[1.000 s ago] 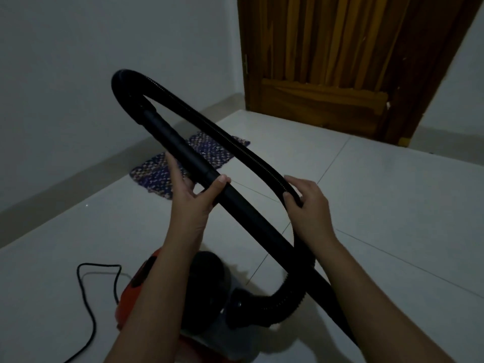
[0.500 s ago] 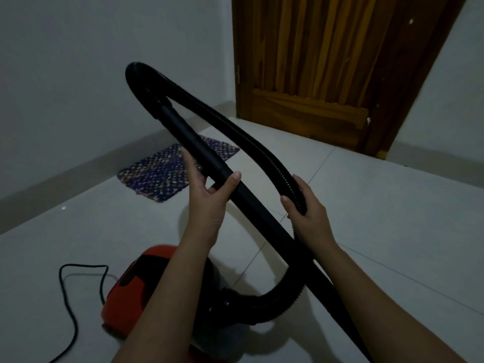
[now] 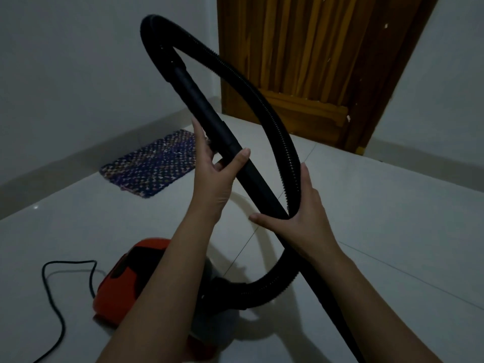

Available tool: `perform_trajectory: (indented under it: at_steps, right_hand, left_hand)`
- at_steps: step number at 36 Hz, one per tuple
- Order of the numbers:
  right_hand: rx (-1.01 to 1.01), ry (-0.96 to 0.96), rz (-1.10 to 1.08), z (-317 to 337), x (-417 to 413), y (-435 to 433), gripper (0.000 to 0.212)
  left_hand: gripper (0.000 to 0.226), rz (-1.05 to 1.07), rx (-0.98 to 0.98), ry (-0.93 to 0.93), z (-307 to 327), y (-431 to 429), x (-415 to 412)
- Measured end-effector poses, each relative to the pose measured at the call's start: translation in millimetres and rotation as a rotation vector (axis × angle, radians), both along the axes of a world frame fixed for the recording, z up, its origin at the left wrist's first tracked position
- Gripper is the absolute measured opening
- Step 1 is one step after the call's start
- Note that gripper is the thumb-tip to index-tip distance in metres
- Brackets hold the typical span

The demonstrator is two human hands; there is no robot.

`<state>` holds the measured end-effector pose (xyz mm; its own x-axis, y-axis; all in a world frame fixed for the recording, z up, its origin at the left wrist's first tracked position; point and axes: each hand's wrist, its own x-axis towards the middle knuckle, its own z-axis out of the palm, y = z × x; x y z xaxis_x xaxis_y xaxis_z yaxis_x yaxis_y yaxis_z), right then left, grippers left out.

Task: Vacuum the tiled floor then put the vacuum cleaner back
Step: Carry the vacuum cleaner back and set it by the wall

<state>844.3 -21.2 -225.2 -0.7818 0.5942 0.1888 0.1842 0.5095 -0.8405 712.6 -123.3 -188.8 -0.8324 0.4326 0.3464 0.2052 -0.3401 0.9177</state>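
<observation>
While I watch through the head camera, the left hand [image 3: 217,179] grips the black rigid wand [image 3: 264,189] partway along, thumb hooked over its near side and the fingers wrapped behind. The right hand [image 3: 301,216] holds the spot where the wand crosses the ribbed hose [image 3: 262,103], with the thumb stretched left across the wand and the fingers running up the hose's right side. The hose loops up high from the wand's far end, bends back down past the right hand, and curls round to plug into the vacuum cleaner [image 3: 117,286]. This is red and black and sits on the tiled floor [image 3: 392,231] near me, partly behind the left forearm. Its dark cord [image 3: 70,262] trails across the tiles to the left. Farther off on the left a patterned mat [image 3: 152,169] lies by the wall [image 3: 78,61], and a wooden door [image 3: 301,61] stands at the far side.
</observation>
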Motion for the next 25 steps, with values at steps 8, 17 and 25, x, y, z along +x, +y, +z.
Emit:
perform_trajectory:
  at_steps: [8,17,25]
  right_hand:
    - [0.359,0.003,-0.111,-14.1,-19.0,-18.9,0.107]
    - [0.659,-0.015,0.091,-24.0,-50.4,-4.9,0.092]
    - [0.643,-0.039,0.092,-24.2,-64.1,-7.4,0.093]
  left_hand:
    - [0.099,0.052,-0.013,0.047,-1.6,-5.3,-1.5]
    - [0.102,0.291,0.011,0.006,-24.7,-23.8,-1.4]
    - [0.099,0.396,0.03,0.071,-19.7,-23.7,3.4]
